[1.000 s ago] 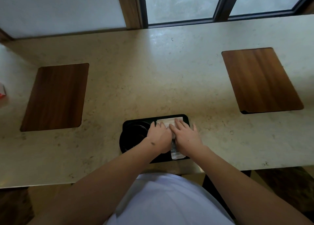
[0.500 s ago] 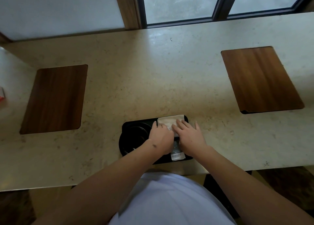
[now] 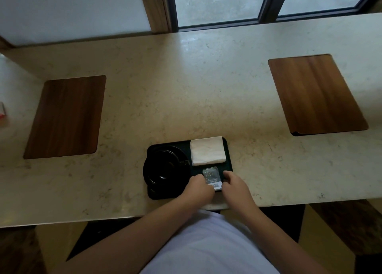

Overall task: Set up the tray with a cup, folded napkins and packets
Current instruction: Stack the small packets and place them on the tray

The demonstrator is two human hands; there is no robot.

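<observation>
A small black tray (image 3: 228,160) sits near the front edge of the stone counter. A black cup (image 3: 165,167) on a black saucer fills its left half. A white folded napkin (image 3: 207,150) lies flat in the far right part. Below it lie grey packets (image 3: 211,176). My left hand (image 3: 199,188) holds the packets' left edge with curled fingers. On their right edge, my right hand (image 3: 234,183) pinches them the same way. Both hands cover the packets' near end.
The counter (image 3: 186,83) has two inset wooden panels, one at the left (image 3: 66,116) and one at the right (image 3: 314,93). A window frame runs along the back. A small red and white object (image 3: 2,113) shows at the far left edge.
Both hands have drawn back toward me from the napkin, which now lies uncovered and flat. They now hold the packets at the tray's near right part.
</observation>
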